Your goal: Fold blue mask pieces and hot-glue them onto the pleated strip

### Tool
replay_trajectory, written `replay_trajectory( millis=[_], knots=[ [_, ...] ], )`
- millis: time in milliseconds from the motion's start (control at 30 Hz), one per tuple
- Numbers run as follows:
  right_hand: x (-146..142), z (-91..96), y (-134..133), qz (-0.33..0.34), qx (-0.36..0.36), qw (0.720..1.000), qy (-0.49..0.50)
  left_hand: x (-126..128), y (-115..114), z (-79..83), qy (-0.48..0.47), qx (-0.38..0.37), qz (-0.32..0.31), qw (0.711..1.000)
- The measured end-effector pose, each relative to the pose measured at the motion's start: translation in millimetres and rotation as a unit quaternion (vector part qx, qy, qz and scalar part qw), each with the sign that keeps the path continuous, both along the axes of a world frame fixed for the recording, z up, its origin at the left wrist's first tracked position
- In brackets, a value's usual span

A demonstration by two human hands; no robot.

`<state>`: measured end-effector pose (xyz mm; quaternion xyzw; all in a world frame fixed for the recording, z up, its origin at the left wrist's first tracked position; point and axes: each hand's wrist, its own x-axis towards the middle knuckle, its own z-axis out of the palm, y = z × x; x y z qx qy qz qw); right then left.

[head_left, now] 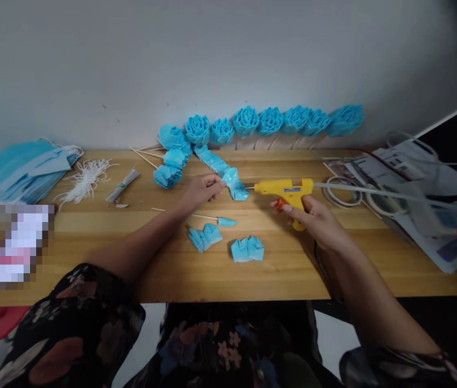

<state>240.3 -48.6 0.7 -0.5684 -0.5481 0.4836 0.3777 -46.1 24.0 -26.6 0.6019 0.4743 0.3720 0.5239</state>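
My right hand [309,213] grips a yellow hot glue gun [283,188] by its handle, fingers at the orange trigger. Its nozzle points left at the end of a folded blue strip [237,186]. My left hand [208,188] pinches that strip's near part, while the rest trails back toward the wall. Below the left hand lies a thin stick with a blue wrapped tip [227,221]. Two short folded blue pieces rest in front, the left piece [205,237] and the right piece [248,249].
Several blue rosettes [271,120] line the wall, with stemmed ones [167,175] at their left. Blue face masks [30,170], white cords [89,179] and a tied wire bundle [123,185] occupy the left. Tape rolls [342,192] and papers [422,231] lie right; a blurred-out object [18,245] sits front left.
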Motion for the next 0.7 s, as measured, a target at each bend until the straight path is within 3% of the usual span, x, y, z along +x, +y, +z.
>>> replay_trajectory(
  millis=[233,467,700],
  knots=[
    [-2,-18.4,1,-0.024,-0.005,1.000,0.008,2,-1,2.7,0.013,-0.026,0.018,0.999],
    [-3,-19.2,-2,-0.009,-0.003,1.000,-0.008,3,-3,5.5,-0.001,-0.032,0.024,0.999],
    [-4,-21.8,-3,0.026,0.036,0.995,-0.084,3,-2,7.0,-0.011,-0.042,0.018,0.999]
  ],
)
